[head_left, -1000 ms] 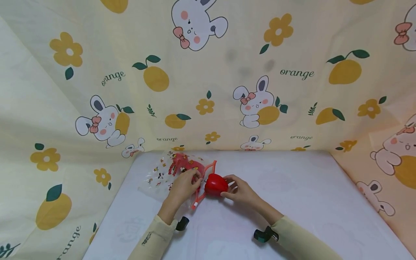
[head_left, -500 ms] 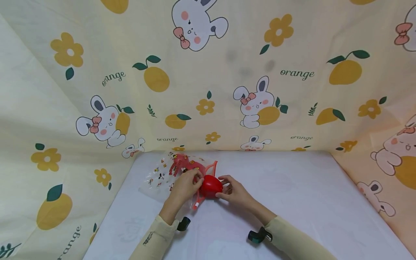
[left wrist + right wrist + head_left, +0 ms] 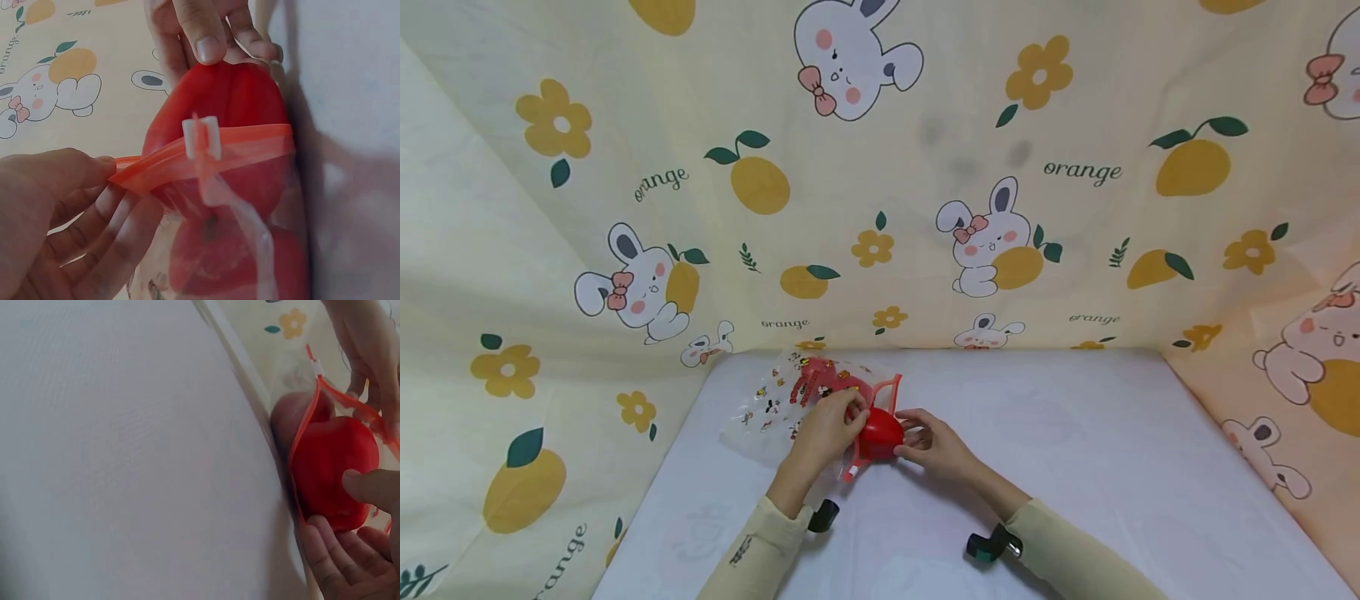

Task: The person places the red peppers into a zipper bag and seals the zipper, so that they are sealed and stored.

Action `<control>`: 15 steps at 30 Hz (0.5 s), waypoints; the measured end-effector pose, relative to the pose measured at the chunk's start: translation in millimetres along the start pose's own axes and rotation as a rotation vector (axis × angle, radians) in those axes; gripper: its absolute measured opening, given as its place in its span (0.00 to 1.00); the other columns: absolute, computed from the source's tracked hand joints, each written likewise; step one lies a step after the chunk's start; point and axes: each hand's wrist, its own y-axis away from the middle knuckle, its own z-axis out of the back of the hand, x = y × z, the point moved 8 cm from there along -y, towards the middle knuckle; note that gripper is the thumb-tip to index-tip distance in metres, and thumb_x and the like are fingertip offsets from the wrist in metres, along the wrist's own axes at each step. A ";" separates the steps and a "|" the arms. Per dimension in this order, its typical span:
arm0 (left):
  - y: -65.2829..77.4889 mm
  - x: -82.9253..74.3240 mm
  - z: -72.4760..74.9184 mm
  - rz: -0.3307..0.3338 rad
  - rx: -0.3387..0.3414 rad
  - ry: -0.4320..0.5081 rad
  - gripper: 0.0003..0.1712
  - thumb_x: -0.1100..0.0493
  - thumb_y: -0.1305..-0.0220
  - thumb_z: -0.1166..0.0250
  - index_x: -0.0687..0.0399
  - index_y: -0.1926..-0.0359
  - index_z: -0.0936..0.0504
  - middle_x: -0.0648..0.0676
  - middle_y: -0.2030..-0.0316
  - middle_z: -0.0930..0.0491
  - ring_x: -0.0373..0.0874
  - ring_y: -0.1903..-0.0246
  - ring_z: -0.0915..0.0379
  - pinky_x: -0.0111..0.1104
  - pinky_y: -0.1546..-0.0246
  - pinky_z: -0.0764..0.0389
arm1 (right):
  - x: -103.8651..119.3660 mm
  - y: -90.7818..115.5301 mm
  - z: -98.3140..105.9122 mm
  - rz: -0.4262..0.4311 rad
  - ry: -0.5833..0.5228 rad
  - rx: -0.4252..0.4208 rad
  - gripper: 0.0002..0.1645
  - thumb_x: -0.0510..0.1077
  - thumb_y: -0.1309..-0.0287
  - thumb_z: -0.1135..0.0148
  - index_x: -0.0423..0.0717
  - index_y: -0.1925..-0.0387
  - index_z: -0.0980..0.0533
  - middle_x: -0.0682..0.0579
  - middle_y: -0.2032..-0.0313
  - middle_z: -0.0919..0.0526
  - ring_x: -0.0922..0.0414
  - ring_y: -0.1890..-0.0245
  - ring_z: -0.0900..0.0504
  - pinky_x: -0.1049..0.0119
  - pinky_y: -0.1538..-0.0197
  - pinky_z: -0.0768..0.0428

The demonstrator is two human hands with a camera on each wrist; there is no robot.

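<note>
Left hand (image 3: 829, 427), left of centre on the white table (image 3: 1060, 467), pinched the orange rim (image 3: 250, 135) of a clear zip bag (image 3: 752, 429) between thumb and fingers, narrow grip. Right hand (image 3: 934, 446) held a red bell pepper (image 3: 880, 435) from its right end, thumb on one side, fingers curled at the other. Pepper sat between the two hands, its left part inside the bag's mouth, right part sticking out; rim ran along both sides of it. White slider (image 3: 212, 137) was on the zip, at the near end of the mouth. Bag lay flat-ish toward the far left, mouth facing right, small cartoon figures printed on it. More red contents (image 3: 812, 371) showed through the plastic farther left; exact shape unclear through the film. Pale yellow sleeves (image 3: 1075, 550) covered both forearms, and a dark wrist device (image 3: 823, 517) stuck out near the left cuff, another near the right. Cream cloth (image 3: 917, 275) with rabbits, oranges and flowers hung behind the table's far edge and along both sides.
</note>
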 end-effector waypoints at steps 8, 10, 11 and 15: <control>-0.7 -1.0 1.0 0.007 0.003 -0.013 0.07 0.55 0.29 0.26 0.47 0.57 0.17 0.45 0.64 0.18 0.40 0.65 0.24 0.34 0.62 0.17 | -2.1 -3.8 -8.2 -0.001 -0.167 0.005 0.31 0.36 0.33 0.27 0.32 0.34 0.28 0.34 0.43 0.18 0.47 0.50 0.11 0.69 0.51 0.14; -1.1 -0.7 0.5 0.012 0.006 -0.006 0.06 0.55 0.28 0.27 0.46 0.57 0.17 0.45 0.64 0.18 0.40 0.65 0.24 0.34 0.61 0.16 | -2.3 -4.7 -10.8 0.002 -0.189 0.007 0.30 0.34 0.32 0.28 0.31 0.33 0.28 0.32 0.43 0.18 0.46 0.50 0.11 0.69 0.51 0.14; -1.3 -0.9 0.3 0.009 0.007 -0.003 0.06 0.55 0.28 0.27 0.47 0.57 0.17 0.45 0.64 0.18 0.40 0.64 0.24 0.34 0.61 0.16 | -2.4 -5.1 -11.9 0.004 -0.194 0.005 0.30 0.34 0.32 0.29 0.31 0.33 0.28 0.32 0.43 0.18 0.47 0.50 0.10 0.69 0.51 0.14; -2.0 -1.0 -0.6 0.001 0.008 0.005 0.06 0.55 0.28 0.27 0.47 0.56 0.17 0.46 0.64 0.18 0.41 0.64 0.24 0.34 0.61 0.16 | -2.5 -6.4 -15.5 0.020 -0.206 -0.005 0.29 0.33 0.31 0.30 0.31 0.33 0.28 0.31 0.43 0.17 0.49 0.51 0.10 0.69 0.50 0.14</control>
